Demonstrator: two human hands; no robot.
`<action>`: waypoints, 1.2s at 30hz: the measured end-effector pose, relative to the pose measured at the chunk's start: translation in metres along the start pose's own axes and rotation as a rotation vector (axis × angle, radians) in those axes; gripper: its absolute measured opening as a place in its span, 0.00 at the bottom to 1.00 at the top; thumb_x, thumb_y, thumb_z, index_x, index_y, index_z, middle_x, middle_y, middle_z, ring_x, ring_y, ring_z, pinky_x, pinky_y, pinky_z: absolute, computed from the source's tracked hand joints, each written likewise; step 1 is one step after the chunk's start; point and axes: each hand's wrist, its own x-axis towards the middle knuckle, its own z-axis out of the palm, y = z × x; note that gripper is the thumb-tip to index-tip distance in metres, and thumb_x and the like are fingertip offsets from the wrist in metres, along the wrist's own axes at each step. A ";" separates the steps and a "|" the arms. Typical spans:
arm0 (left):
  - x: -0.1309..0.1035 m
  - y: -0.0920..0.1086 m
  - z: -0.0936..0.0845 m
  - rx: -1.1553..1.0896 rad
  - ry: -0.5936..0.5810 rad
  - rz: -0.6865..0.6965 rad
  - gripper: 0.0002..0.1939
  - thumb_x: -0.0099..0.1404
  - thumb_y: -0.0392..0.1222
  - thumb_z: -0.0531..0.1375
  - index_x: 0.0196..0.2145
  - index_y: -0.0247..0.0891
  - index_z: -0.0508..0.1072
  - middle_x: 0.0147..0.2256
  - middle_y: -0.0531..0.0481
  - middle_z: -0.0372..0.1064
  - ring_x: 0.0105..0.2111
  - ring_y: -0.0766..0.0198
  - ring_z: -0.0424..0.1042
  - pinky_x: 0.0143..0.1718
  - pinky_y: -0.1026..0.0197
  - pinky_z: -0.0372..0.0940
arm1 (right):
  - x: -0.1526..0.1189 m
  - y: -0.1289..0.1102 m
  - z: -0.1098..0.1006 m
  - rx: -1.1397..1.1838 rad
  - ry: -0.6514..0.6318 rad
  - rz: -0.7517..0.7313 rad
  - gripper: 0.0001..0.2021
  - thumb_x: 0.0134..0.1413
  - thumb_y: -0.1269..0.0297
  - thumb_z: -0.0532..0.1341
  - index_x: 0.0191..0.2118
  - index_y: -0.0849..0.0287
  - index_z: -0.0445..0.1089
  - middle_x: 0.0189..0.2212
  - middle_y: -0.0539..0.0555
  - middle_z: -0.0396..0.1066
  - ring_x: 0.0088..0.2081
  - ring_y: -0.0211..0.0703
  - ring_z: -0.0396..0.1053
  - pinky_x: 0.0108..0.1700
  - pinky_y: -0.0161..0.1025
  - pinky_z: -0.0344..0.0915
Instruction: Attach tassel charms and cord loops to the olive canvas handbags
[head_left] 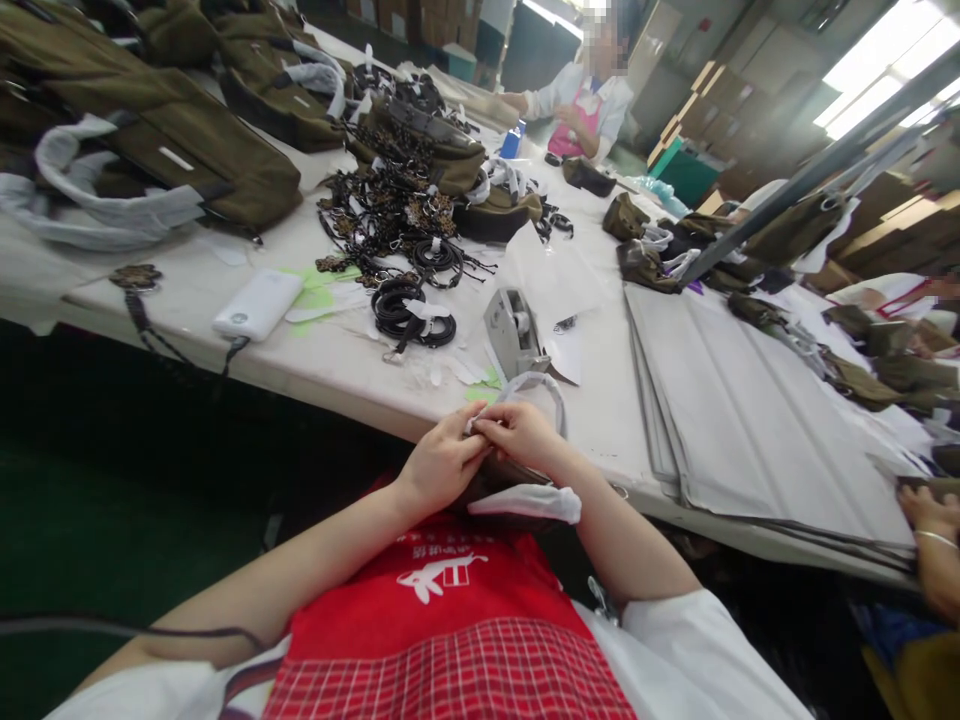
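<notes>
At the table's near edge, a dark brown bag (pixel 517 478) is held against my apron, mostly hidden behind my hands and forearms. One handle (pixel 551 388), wrapped in whitish covering, loops up behind my fingers; a second white-wrapped strip (pixel 525 502) lies across the bag's near side. My left hand (pixel 444 462) is closed on the bag near the base of the looped handle. With thumb and fingers pinched together, my right hand (pixel 525 436) meets the left at the same spot. A small white bit shows between the fingertips, too small to name.
A grey tape dispenser (pixel 514 332) stands just beyond my hands. Coiled black straps (pixel 412 312), a white power bank (pixel 257 304) and olive bags (pixel 172 130) lie to the left. Flat grey sheets (pixel 750 400) are stacked right. A co-worker (pixel 589 110) is across the table; another person's hand (pixel 934 515) is far right.
</notes>
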 end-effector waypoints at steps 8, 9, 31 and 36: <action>0.012 -0.017 0.000 -0.538 -0.028 -0.401 0.18 0.66 0.49 0.56 0.32 0.37 0.82 0.42 0.43 0.74 0.42 0.56 0.75 0.46 0.56 0.70 | -0.035 -0.010 -0.001 -0.322 0.353 -0.098 0.11 0.59 0.62 0.57 0.32 0.58 0.77 0.24 0.51 0.73 0.27 0.39 0.67 0.30 0.34 0.57; 0.013 -0.019 0.000 -0.589 -0.043 -0.430 0.18 0.65 0.50 0.56 0.31 0.36 0.82 0.41 0.43 0.74 0.41 0.57 0.75 0.45 0.57 0.70 | -0.039 -0.010 0.001 -0.333 0.308 -0.080 0.11 0.58 0.63 0.58 0.31 0.58 0.77 0.22 0.50 0.72 0.25 0.38 0.65 0.29 0.34 0.55; 0.014 -0.017 -0.003 -0.610 -0.029 -0.474 0.17 0.62 0.50 0.58 0.30 0.37 0.82 0.39 0.44 0.75 0.40 0.58 0.75 0.44 0.59 0.69 | -0.039 -0.003 0.002 -0.192 0.056 0.021 0.12 0.53 0.66 0.57 0.26 0.62 0.76 0.17 0.47 0.66 0.20 0.32 0.57 0.23 0.31 0.49; 0.014 -0.018 -0.002 -0.588 -0.031 -0.449 0.17 0.63 0.49 0.57 0.31 0.36 0.82 0.38 0.44 0.75 0.40 0.58 0.75 0.44 0.59 0.69 | -0.040 -0.003 0.003 -0.203 0.063 0.028 0.12 0.52 0.66 0.58 0.24 0.61 0.76 0.16 0.47 0.66 0.20 0.33 0.58 0.23 0.31 0.50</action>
